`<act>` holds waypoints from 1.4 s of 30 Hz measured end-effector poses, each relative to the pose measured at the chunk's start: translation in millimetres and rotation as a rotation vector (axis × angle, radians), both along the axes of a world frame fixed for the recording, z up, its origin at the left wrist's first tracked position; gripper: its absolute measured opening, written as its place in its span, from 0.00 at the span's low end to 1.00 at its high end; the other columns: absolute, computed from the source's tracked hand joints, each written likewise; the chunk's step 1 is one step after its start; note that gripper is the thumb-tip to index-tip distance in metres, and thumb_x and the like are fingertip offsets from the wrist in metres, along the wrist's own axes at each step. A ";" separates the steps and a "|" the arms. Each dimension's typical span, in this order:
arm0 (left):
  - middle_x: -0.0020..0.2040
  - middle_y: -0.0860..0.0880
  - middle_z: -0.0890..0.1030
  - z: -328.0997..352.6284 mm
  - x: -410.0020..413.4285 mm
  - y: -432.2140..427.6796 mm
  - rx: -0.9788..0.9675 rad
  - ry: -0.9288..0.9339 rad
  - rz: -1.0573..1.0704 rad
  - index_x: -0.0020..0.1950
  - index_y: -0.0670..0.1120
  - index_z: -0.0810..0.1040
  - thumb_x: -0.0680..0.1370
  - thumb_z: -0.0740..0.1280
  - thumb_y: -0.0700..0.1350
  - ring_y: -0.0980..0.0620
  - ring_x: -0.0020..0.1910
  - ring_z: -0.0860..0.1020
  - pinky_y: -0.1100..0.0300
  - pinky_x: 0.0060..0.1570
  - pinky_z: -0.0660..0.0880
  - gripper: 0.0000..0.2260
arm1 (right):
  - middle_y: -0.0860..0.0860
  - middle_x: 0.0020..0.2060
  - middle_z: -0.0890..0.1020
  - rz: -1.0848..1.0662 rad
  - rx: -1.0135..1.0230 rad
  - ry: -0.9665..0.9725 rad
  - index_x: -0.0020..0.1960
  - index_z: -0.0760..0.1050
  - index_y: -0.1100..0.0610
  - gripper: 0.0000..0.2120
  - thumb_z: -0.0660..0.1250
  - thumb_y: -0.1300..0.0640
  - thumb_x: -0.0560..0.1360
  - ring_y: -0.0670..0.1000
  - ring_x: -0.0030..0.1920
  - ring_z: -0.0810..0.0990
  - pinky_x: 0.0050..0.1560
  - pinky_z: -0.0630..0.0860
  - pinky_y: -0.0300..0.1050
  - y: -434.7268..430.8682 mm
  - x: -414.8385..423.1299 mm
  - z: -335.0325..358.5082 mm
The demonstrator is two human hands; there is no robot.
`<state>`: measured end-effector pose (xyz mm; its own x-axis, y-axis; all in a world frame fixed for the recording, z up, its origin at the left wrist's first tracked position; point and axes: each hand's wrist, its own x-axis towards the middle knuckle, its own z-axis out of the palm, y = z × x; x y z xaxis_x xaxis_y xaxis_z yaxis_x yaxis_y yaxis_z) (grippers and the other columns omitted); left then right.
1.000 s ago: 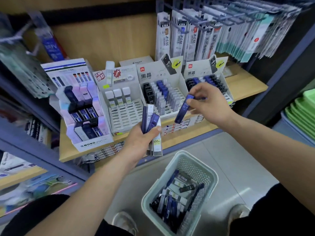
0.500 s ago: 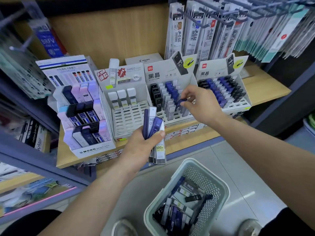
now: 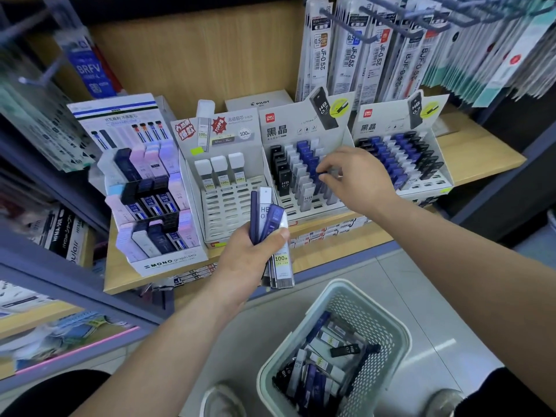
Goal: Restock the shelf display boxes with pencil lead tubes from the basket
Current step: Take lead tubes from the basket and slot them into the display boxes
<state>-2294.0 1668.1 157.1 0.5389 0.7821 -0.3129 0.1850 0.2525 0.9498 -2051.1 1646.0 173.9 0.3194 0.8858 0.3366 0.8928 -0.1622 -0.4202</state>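
Observation:
My left hand (image 3: 246,260) grips a bundle of pencil lead tubes (image 3: 266,218), blue, white and clear ones, in front of the shelf edge. My right hand (image 3: 358,179) reaches into the middle display box (image 3: 301,127), its thumb and fingertips pinching the top of a blue lead tube (image 3: 321,176) that stands in the blue row. That box holds rows of black, grey and blue tubes. A pale green basket (image 3: 382,323) on the floor below holds several loose tubes.
Left of the middle box stands a white slotted box (image 3: 231,212) with three tubes at its back. A right display box (image 3: 391,121) is nearly full. A MONO box (image 3: 168,261) sits far left. Refill packs (image 3: 376,49) hang above on hooks.
My right hand carried the blue tube from in front of the shelf into the middle box and lowered it into the blue row. The left hand stayed put with its bundle.

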 end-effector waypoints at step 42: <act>0.37 0.51 0.82 7.4 19.4 -7.1 -0.136 -0.214 -0.055 0.52 0.47 0.80 0.79 0.68 0.38 0.53 0.38 0.79 0.53 0.46 0.77 0.05 | 0.44 0.29 0.75 0.161 -0.058 0.660 0.49 0.71 0.54 0.07 0.62 0.53 0.83 0.46 0.31 0.72 0.35 0.75 0.43 -25.3 -64.4 30.3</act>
